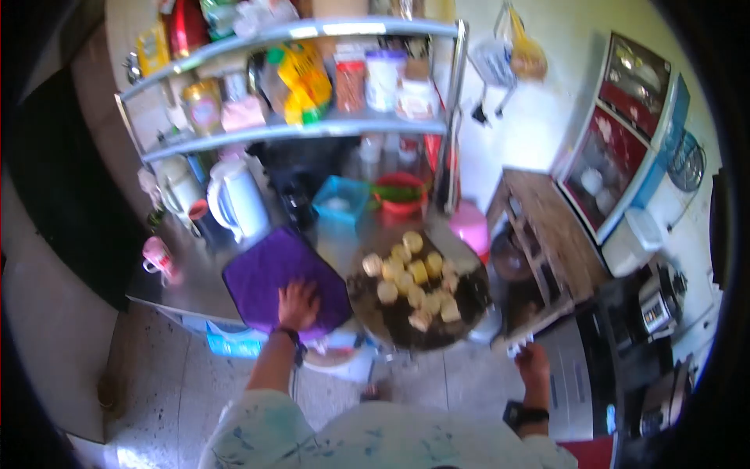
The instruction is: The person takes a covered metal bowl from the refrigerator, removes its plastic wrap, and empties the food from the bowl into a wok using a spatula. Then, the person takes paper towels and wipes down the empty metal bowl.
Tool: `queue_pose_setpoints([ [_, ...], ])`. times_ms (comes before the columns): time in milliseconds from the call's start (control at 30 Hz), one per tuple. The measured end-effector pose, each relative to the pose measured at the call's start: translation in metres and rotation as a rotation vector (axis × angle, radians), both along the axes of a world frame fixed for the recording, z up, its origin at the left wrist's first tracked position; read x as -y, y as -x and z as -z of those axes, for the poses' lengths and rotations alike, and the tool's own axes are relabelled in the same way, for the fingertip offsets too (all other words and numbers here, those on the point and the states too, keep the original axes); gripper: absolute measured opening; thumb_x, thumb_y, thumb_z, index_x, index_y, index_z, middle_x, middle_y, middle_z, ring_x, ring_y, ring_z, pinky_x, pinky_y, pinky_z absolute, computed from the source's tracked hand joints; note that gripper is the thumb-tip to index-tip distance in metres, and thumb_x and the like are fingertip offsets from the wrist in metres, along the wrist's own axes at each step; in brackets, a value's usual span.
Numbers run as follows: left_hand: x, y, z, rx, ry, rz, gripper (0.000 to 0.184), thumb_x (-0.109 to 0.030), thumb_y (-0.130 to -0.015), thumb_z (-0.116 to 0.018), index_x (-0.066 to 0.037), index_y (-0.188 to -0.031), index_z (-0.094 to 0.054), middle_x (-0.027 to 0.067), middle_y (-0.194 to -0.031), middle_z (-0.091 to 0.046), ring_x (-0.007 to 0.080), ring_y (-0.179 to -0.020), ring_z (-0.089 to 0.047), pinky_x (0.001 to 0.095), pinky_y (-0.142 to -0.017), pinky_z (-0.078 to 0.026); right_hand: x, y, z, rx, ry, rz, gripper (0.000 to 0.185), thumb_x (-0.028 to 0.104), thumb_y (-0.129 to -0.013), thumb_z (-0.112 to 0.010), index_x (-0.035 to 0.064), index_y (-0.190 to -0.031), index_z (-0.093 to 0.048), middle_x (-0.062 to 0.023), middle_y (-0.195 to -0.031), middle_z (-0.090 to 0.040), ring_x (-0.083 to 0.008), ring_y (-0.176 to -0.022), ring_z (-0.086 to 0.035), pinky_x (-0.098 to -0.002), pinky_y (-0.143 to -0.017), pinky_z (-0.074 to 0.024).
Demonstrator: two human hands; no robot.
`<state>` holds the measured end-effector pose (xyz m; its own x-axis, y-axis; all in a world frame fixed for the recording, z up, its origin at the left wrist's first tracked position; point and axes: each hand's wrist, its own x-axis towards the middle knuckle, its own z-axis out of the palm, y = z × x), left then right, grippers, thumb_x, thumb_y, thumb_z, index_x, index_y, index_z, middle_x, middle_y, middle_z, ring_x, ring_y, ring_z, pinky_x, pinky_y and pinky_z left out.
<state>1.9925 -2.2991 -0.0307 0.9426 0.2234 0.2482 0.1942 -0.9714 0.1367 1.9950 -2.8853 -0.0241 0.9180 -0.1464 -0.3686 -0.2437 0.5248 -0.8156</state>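
The left hand (299, 305) lies spread on a purple mat (262, 270), probably light, best lifted by an edge. Between the hands, the pan (380, 318) looks heavy. Well apart, the right hand (534, 365) meets a small white thing (516, 345), grip unclear.

gap: pink mug (157, 255) to purple mat (254, 273) | tight: mat–round pan (383, 319) | behind mat: white kettle (239, 200) | above: metal shelf (312, 130)
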Motion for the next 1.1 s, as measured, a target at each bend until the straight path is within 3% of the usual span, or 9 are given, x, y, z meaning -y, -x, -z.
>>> queue_pose_setpoints([
  [367,0.002,0.000,-0.018,-0.116,0.011,-0.009,0.049,-0.036,-0.083,-0.041,-0.019,-0.128,-0.037,0.0078,-0.137,-0.029,0.0263,-0.127,-0.022,0.0453,-0.104,-0.013,-0.062,-0.004,-0.052,-0.070,0.112,-0.077,0.024,0.007,-0.080,-0.047,0.0031,-0.104,-0.048,-0.0109,-0.085,-0.059,-0.0206,-0.066,-0.058,-0.0327,-0.058,-0.0495],
  [567,0.003,-0.002,-0.019,-0.125,-0.006,-0.012,0.048,-0.036,-0.083,-0.041,-0.019,-0.128,-0.037,0.0085,-0.136,-0.029,0.0261,-0.127,-0.022,0.0436,-0.104,-0.014,-0.096,-0.019,-0.065,-0.050,0.343,-0.183,0.025,0.010,-0.078,-0.055,0.0028,-0.102,-0.051,-0.0101,-0.084,-0.061,-0.0173,-0.063,-0.059,-0.0279,-0.056,-0.0500],
  [733,0.004,-0.002,-0.024,-0.151,0.008,-0.009,0.048,-0.036,-0.083,-0.041,-0.019,-0.128,-0.037,0.0076,-0.137,-0.028,0.0258,-0.128,-0.022,0.0435,-0.104,-0.013,-0.124,-0.041,-0.081,0.103,0.577,-0.302,0.022,0.010,-0.077,-0.057,0.0032,-0.098,-0.054,-0.0072,-0.079,-0.061,-0.0125,-0.061,-0.057,-0.0235,-0.055,-0.0469],
  [867,0.003,-0.003,-0.022,-0.162,0.004,-0.016,0.047,-0.035,-0.083,-0.041,-0.019,-0.128,-0.038,0.0075,-0.137,-0.027,0.0256,-0.128,-0.021,0.0433,-0.104,-0.013,-0.141,-0.062,-0.060,0.263,0.701,-0.403,0.026,0.012,-0.073,-0.062,0.0016,-0.096,-0.055,-0.0059,-0.077,-0.059,-0.0126,-0.064,-0.056,-0.0236,-0.056,-0.0450],
  [933,0.001,-0.003,-0.019,-0.103,0.020,-0.001,0.048,-0.036,-0.082,-0.043,-0.019,-0.127,-0.039,0.0078,-0.135,-0.030,0.0265,-0.127,-0.023,0.0451,-0.104,-0.014,-0.157,-0.067,-0.055,0.521,1.004,-0.421,0.033,0.013,-0.067,-0.067,0.0010,-0.094,-0.055,-0.0050,-0.077,-0.057,-0.0129,-0.067,-0.054,-0.0240,-0.060,-0.0444],
  [967,0.001,-0.002,-0.019,-0.105,0.017,-0.002,0.048,-0.036,-0.082,-0.042,-0.019,-0.127,-0.039,0.0078,-0.135,-0.030,0.0264,-0.127,-0.023,0.0450,-0.104,-0.014,-0.164,-0.067,-0.059,0.400,1.106,-0.504,0.044,0.016,-0.061,-0.070,0.0021,-0.099,-0.053,-0.0093,-0.085,-0.057,-0.0204,-0.078,-0.056,-0.0292,-0.068,-0.0459],
  [1000,0.001,-0.002,-0.020,-0.109,0.019,-0.006,0.048,-0.036,-0.082,-0.042,-0.019,-0.127,-0.039,0.0078,-0.135,-0.030,0.0264,-0.127,-0.023,0.0450,-0.104,-0.014,-0.171,-0.066,-0.061,0.399,1.106,-0.509,0.044,0.016,-0.061,-0.070,0.0021,-0.099,-0.053,-0.0093,-0.085,-0.057,-0.0204,-0.078,-0.056,-0.0292,-0.068,-0.0459],
  [1067,0.002,-0.001,-0.020,-0.110,0.019,-0.007,0.048,-0.036,-0.082,-0.042,-0.019,-0.127,-0.039,0.0078,-0.136,-0.030,0.0262,-0.127,-0.022,0.0448,-0.104,-0.013,-0.185,-0.065,-0.064,0.525,1.424,-0.515,0.049,0.018,-0.060,-0.069,0.0033,-0.103,-0.050,-0.0146,-0.094,-0.055,-0.0288,-0.088,-0.055,-0.0349,-0.076,-0.0450],
  [1100,0.001,-0.002,-0.020,-0.111,0.021,-0.011,0.048,-0.036,-0.082,-0.042,-0.019,-0.127,-0.039,0.0078,-0.136,-0.030,0.0262,-0.127,-0.022,0.0448,-0.104,-0.013,-0.190,-0.065,-0.069,0.458,1.409,-0.569,0.053,0.019,-0.060,-0.069,0.0030,-0.106,-0.048,-0.0170,-0.099,-0.053,-0.0339,-0.096,-0.051,-0.0387,-0.081,-0.0426],
])
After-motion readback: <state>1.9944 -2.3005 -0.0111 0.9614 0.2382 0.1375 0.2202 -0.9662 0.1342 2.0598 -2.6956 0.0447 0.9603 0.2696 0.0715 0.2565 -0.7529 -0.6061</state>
